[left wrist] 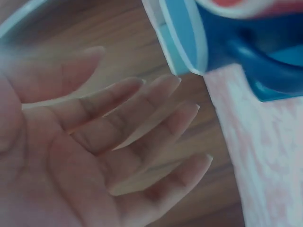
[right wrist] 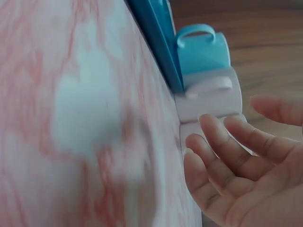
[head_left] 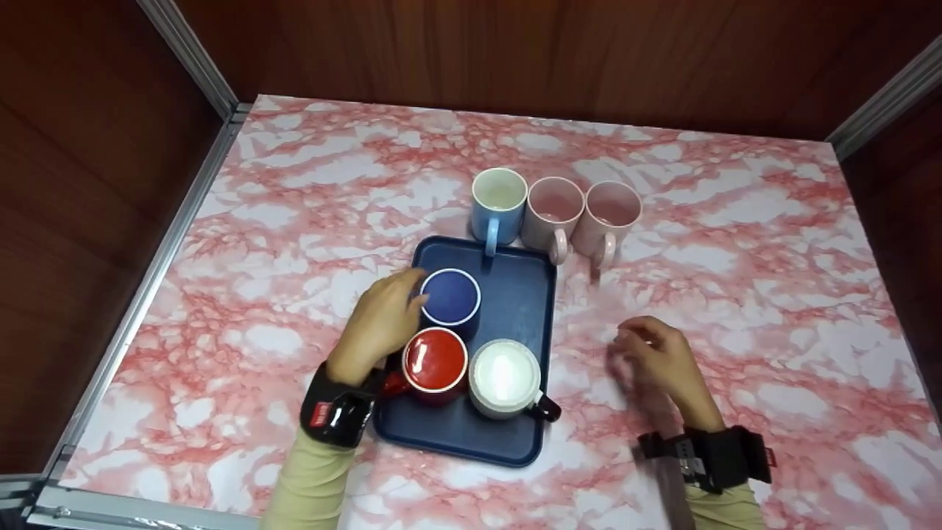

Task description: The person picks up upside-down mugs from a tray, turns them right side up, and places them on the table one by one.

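Marble table: blue mug beside left hand.

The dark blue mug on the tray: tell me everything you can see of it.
The dark blue mug stands upright in the far left part of the navy tray, seen from above. It looks glazed ceramic, dark blue outside and blue inside, with a thin white rim. No handle shows; the left hand covers that side, its fingers relaxed against the mug's left wall. Nothing can be seen inside it. The red mug stands right beside its near side, the white mug diagonally nearer to the right.
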Demonstrator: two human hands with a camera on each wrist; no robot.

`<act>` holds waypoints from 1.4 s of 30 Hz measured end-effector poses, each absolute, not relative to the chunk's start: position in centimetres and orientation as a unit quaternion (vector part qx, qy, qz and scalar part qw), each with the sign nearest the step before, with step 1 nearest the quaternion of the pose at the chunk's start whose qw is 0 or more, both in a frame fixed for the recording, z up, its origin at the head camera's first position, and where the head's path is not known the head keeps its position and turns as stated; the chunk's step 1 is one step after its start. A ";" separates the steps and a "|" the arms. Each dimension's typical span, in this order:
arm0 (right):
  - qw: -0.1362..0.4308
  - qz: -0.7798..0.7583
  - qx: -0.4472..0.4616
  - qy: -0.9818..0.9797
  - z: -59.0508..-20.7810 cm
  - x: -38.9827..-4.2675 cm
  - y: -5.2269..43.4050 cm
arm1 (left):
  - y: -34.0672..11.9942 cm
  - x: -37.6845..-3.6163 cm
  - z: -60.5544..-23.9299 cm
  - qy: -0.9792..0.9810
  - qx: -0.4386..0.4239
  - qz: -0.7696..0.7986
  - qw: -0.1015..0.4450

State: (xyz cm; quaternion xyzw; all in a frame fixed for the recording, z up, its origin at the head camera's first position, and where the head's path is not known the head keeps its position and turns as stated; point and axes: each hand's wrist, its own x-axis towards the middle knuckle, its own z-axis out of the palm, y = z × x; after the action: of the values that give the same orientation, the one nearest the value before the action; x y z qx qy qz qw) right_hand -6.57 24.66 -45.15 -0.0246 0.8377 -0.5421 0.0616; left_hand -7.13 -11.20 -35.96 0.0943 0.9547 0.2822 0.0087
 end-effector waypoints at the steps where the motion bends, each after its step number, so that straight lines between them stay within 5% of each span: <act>1: 0.066 -0.548 -0.022 0.833 -45.1 -6.6 24.9 | -11.6 -7.0 -36.3 0.954 0.093 0.284 0.015; 10: 0.078 -0.556 0.005 0.827 -45.1 -6.4 25.6 | -12.9 -6.9 -39.0 0.950 0.105 0.282 0.088; 21: 0.081 -0.583 -0.003 0.809 -45.1 -6.4 24.9 | -13.4 -7.9 -40.3 0.937 0.125 0.314 0.089; 28: 0.081 -0.592 -0.012 0.802 -44.6 -6.7 23.9 | -13.9 -8.4 -40.9 0.890 0.093 0.420 0.150; 42: 0.057 -0.593 -0.033 0.802 -43.2 -7.0 22.3 | -12.1 -9.1 -39.3 0.915 0.083 0.390 0.064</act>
State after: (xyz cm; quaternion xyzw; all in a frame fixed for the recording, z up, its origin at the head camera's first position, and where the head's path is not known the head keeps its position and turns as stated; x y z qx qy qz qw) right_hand -7.03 22.25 -43.16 -0.0327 0.8022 -0.5934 0.0566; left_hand -9.07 -12.09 -39.30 0.0825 0.9147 0.3904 0.0643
